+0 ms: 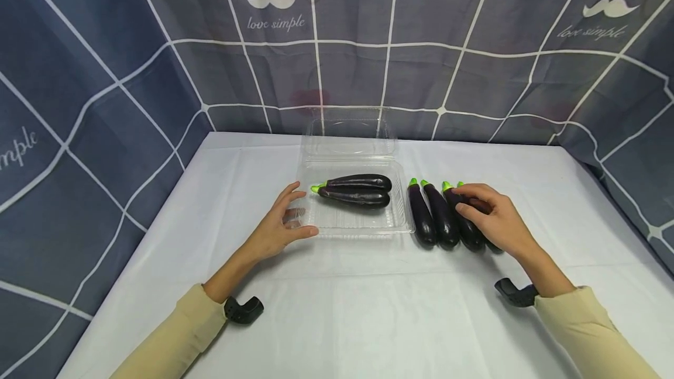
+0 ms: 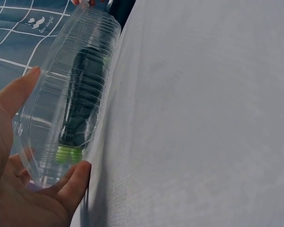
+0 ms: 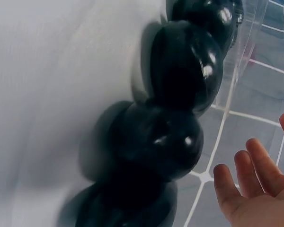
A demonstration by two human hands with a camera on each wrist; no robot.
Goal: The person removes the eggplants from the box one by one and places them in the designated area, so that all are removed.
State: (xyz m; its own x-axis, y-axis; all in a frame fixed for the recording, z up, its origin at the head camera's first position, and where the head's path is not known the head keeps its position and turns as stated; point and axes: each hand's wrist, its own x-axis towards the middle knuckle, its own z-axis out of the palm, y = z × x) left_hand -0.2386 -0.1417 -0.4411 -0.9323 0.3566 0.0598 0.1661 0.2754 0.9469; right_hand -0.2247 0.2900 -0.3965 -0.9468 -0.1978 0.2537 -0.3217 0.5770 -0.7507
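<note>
A clear plastic clamshell container (image 1: 342, 224) stands with its lid (image 1: 347, 145) raised at the back. Two dark eggplants (image 1: 358, 196) with green stem ends pointing left lie side by side inside it. At the container's left end is my left hand (image 1: 274, 230), thumb and fingers spread around the near corner and side; the left wrist view shows them close against the clear wall. Right of the container, several more eggplants (image 1: 444, 224) lie in a row, stems away from me. My right hand (image 1: 500, 221) hovers over the rightmost ones, partly hiding them; its fingers (image 3: 248, 172) look loose and apart from the eggplants.
A white cloth (image 1: 337, 309) covers the table. Grey-blue curtains (image 1: 353, 75) with white grid lines hang behind and at both sides. Black curved devices (image 1: 244, 310) sit at both wrists, by the beige sleeves.
</note>
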